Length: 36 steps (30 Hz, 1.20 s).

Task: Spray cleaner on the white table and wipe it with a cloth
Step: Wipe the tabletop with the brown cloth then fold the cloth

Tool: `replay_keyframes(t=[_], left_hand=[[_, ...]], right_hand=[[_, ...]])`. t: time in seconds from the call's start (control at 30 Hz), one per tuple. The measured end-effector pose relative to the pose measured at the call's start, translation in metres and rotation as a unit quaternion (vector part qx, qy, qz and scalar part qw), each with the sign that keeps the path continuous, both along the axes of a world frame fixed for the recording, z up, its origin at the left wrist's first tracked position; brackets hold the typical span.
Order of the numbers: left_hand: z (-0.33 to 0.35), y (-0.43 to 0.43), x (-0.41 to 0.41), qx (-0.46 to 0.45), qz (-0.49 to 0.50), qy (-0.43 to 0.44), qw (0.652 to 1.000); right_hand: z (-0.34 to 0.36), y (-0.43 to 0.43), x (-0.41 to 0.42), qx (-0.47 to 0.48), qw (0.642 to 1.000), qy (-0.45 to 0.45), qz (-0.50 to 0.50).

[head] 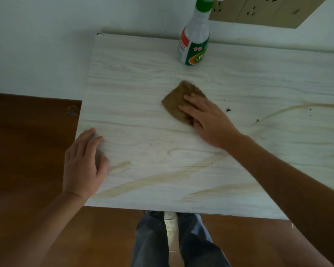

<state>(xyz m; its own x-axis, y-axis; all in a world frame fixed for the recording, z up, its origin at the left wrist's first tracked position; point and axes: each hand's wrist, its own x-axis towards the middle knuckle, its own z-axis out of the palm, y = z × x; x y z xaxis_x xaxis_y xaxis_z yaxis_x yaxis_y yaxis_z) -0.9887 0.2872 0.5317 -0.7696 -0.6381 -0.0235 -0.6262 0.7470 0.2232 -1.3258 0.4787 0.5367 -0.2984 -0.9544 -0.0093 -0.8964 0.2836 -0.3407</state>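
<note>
A home room, judging by the wooden floor (108, 237), white wall (37, 45) (plain) and wood-grain table (143, 74).

table (143, 78) white, pale wood grain, tan streaks | cloth (176, 105) brown | spray bottle (194, 45) green-white-red

A pale white wall (37, 45) fills ten to twelve o'clock; reddish-brown wooden floor (23, 151) runs from nine to six; a tan perforated panel (258, 10) sits at one o'clock
</note>
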Motion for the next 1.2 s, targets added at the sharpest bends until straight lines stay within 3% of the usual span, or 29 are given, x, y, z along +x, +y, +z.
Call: replay_keyframes(t=[0.13, 0.27, 0.33, 0.43, 0.53, 0.8, 1.03, 1.2], left_hand=[[-0.002, 0.002, 0.001, -0.009, -0.005, 0.013, 1.0], [0.0, 0.0, 0.001, 0.014, 0.006, -0.012, 1.0], [0.001, 0.002, -0.001, 0.019, 0.013, -0.016, 1.0], [0.003, 0.004, -0.002, 0.016, 0.015, -0.012, 1.0], [0.004, 0.004, -0.003, 0.014, 0.018, -0.005, 1.0], [0.001, 0.004, -0.003, 0.007, 0.01, 0.001, 1.0], [-0.003, 0.003, -0.002, 0.0, 0.002, 0.018, 1.0], [0.002, 0.006, -0.004, 0.003, 0.001, 0.024, 1.0]], right_hand=[[0.001, -0.014, -0.042, 0.009, 0.991, 0.003, -0.134], [-0.001, 0.006, -0.018, -0.035, 0.97, -0.024, -0.241], [-0.002, 0.017, 0.019, -0.05, 0.979, -0.033, -0.197], [0.0, 0.034, 0.065, -0.049, 0.997, -0.049, -0.031], [0.003, 0.036, 0.057, -0.035, 0.998, -0.033, 0.048], [0.012, 0.023, 0.001, -0.018, 1.0, -0.01, 0.005], [0.014, 0.017, -0.1, 0.009, 0.984, -0.042, -0.176], [0.005, 0.051, -0.106, -0.007, 0.968, -0.055, -0.244]])
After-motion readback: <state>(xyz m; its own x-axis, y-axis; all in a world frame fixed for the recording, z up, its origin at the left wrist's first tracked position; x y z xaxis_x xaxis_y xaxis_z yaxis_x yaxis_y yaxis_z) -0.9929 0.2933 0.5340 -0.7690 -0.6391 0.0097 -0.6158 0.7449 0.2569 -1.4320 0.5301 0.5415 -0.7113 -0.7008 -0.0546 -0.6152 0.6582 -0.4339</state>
